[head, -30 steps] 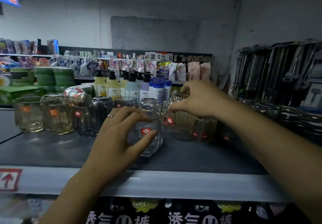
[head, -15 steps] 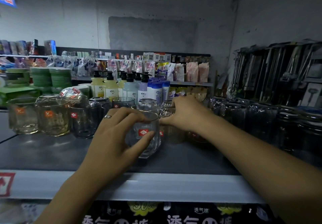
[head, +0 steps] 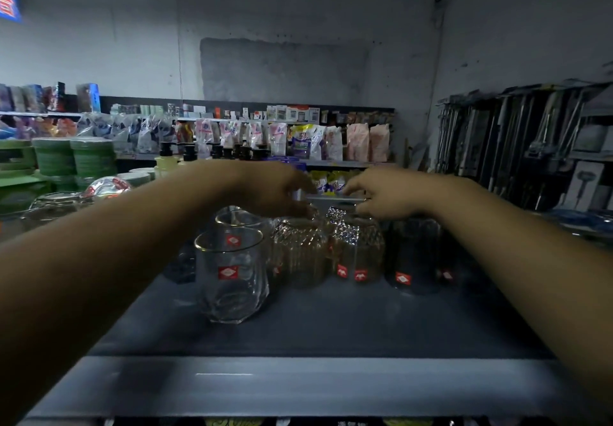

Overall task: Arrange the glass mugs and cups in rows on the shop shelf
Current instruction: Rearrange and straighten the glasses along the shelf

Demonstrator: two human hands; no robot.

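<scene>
A clear faceted glass with a red label stands free near the middle of the grey shelf, and a second clear glass stands right behind it. My left hand reaches over them, its fingertips curled onto the rim of a ribbed amber glass. My right hand is beside it, fingers bent down on the top of a diamond-cut glass. A dark smoked glass stands to the right under my right wrist. Both hands are blurred.
More glass mugs line the shelf's left side, partly behind my left forearm. Green stacked bowls and pump bottles stand beyond. Packaged goods fill the far shelf. Hanging utensils cover the right wall.
My left hand let go of the clear front glass and reached back to the ribbed glass. My right hand shifted right to the diamond-cut glass. The camera moved closer.
</scene>
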